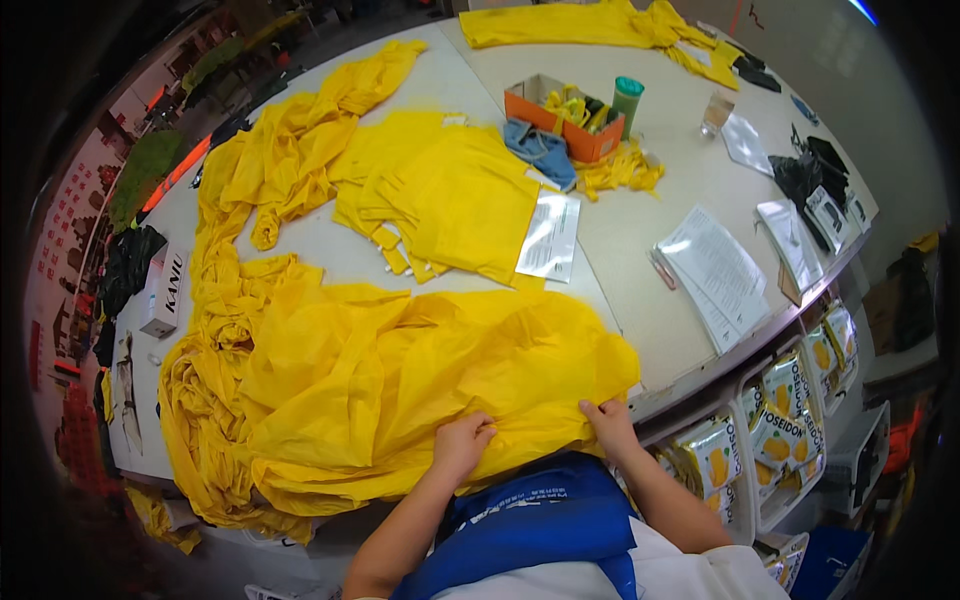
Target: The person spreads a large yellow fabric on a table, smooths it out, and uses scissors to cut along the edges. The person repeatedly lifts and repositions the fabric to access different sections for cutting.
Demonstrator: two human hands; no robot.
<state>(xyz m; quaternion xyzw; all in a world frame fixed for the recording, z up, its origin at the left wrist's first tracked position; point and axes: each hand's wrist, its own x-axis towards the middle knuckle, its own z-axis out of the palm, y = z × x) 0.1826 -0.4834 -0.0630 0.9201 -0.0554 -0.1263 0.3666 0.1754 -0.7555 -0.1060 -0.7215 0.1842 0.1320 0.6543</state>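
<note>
A big, crumpled yellow garment (400,350) of thin, shiny material lies spread over the near part of the table. At its near edge my left hand (463,447) is closed, with the thumb and fingers pinching the material. Farther right, my right hand (610,424) pinches the same edge near the garment's right corner. The material between both hands hangs at the table's front, just above my blue apron (530,515). More bunched yellow material (215,400) is heaped on the left and joins or overlaps the garment; which one, I cannot tell.
Beyond the garment lie stacked flat yellow pouches (450,200) and a printed sheet (549,235). An orange box (565,125) stands beside a green cup (626,100). Papers (712,270) lie at the right. Bins of packaged goods (785,430) stand below the right edge; a white box (163,295) stands left.
</note>
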